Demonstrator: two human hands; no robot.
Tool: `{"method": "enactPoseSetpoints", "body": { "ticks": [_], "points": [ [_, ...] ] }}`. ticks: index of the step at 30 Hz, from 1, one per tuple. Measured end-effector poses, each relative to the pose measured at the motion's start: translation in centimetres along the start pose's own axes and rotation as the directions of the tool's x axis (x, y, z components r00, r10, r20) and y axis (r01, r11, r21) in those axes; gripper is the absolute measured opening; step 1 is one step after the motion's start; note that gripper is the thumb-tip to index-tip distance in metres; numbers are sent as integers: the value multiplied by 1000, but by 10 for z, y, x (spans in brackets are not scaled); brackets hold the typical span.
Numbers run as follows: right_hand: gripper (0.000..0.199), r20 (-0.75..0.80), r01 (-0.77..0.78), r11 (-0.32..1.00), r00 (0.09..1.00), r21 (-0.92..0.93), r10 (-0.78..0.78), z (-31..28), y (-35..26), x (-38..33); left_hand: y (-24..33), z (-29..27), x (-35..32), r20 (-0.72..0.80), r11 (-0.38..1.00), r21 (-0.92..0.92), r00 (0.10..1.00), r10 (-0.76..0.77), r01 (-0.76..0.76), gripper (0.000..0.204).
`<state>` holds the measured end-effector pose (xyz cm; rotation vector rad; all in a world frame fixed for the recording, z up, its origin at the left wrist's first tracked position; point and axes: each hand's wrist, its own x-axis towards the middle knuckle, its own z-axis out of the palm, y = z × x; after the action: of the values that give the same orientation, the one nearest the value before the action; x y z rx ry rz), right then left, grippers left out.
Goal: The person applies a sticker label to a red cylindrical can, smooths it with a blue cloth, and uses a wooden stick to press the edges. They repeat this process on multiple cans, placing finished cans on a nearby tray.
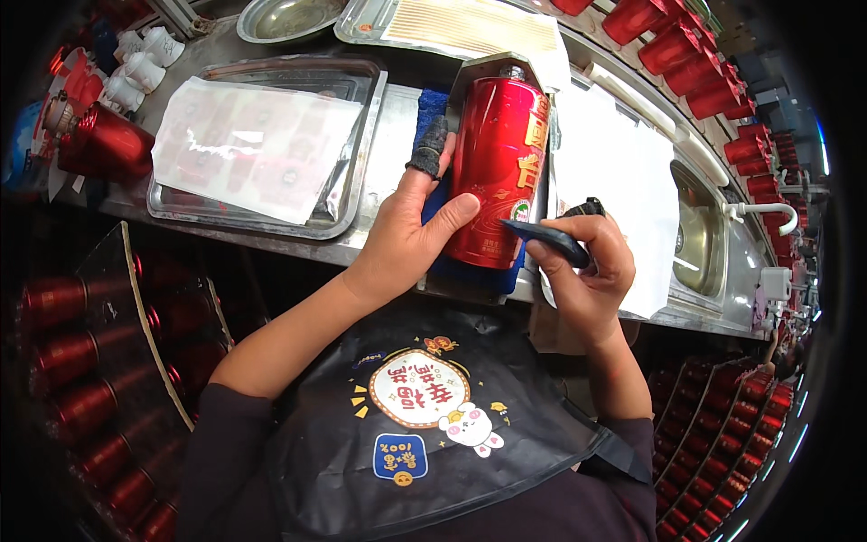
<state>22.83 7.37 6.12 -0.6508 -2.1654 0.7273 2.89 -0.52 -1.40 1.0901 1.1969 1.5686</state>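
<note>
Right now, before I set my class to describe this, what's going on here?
A person's left hand steadies a red bottle lying on a blue cloth, neck pointing away. The right hand grips a dark tool, its tip at the bottle's lower part; whether it touches is unclear. Left of the bottle, a tray holds a sheet.

Behind the red bottle [492,163], some fingers of the left hand [402,233] are hidden. The right hand [594,262] covers part of the dark pointed tool [553,240]; its exact kind I cannot tell. The upper edge cuts the metal bowl [289,18]. The racked red containers [722,438] at lower right are too small to count.
</note>
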Motion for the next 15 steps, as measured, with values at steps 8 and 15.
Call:
{"method": "enactPoseSetpoints", "body": {
  "ticks": [8,15],
  "points": [
    [18,55,-45,999,997,-2,45,-1,-4,2,0,9,3,-54,991,-130,998,-18,11,68],
    [21,300,4,1000,954,20,-10,3,-17,34,1,9,9,-38,992,-113,998,-58,53,63]
  ]
}}
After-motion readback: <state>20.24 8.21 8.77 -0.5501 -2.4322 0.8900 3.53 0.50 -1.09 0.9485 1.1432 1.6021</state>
